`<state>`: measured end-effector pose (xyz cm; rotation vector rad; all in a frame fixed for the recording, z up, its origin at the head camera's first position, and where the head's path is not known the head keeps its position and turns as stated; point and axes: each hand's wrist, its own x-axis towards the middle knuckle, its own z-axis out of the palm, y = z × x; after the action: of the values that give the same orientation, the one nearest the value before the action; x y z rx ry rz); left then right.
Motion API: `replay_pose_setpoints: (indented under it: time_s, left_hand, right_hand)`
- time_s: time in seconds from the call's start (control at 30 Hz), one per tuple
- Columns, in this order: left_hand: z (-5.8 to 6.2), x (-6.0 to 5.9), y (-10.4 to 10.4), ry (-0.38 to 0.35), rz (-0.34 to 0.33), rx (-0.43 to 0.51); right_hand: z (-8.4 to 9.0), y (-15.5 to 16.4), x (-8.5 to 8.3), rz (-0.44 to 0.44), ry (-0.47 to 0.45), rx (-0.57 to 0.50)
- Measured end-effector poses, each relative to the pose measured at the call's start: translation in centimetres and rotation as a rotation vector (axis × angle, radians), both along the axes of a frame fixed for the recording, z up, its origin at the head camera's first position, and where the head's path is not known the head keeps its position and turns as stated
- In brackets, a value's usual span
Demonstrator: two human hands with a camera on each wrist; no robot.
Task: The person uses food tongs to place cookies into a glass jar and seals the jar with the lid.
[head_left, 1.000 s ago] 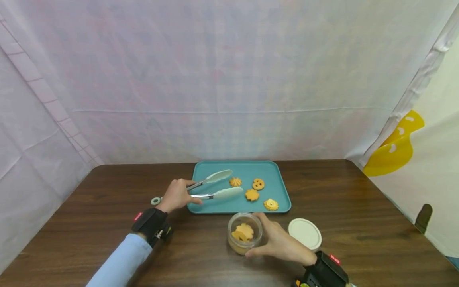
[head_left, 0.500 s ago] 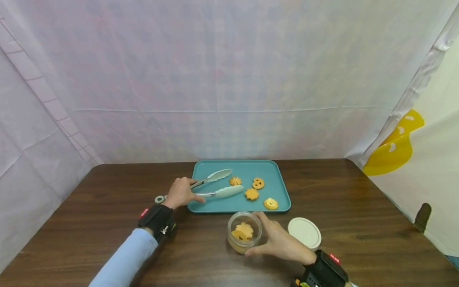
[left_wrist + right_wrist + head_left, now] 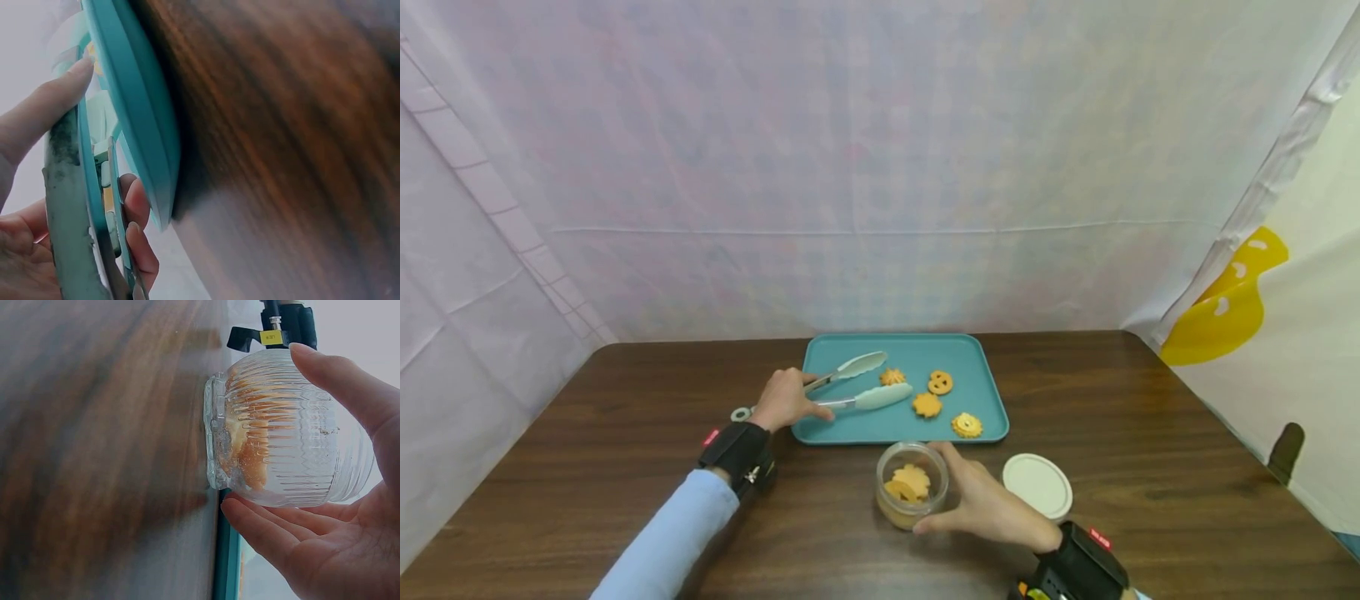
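My left hand [image 3: 784,399] grips the metal tongs with pale green tips [image 3: 850,386], which lie spread over the left part of the teal rectangular tray [image 3: 973,352], their tips either side of a small orange biscuit [image 3: 892,377]. My right hand [image 3: 987,502] curls round the ribbed clear glass jar [image 3: 912,486] standing on the dark wooden table [image 3: 1150,417] just near of the tray, biscuits inside, mouth open. The round cream lid [image 3: 1037,486] lies just right of it. Since a second ago my left hand has slid right, carrying the tongs further over the tray; the jar has stayed.
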<state>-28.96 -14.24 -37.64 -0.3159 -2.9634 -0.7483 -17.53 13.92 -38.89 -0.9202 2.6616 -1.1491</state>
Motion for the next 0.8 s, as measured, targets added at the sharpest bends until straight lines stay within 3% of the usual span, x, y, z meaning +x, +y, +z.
replay_pose_setpoints:
  time_s: [0.33,0.8]
  left_hand:
    - [0.17,0.21,0.34,-0.018,0.017,0.016]
    - [0.12,0.38,0.28,0.014,0.007,0.014]
  right_hand:
    - [-0.03,0.03,0.02,0.003,-0.005,-0.005]
    - [0.09,0.04,0.16,-0.003,0.009,-0.003]
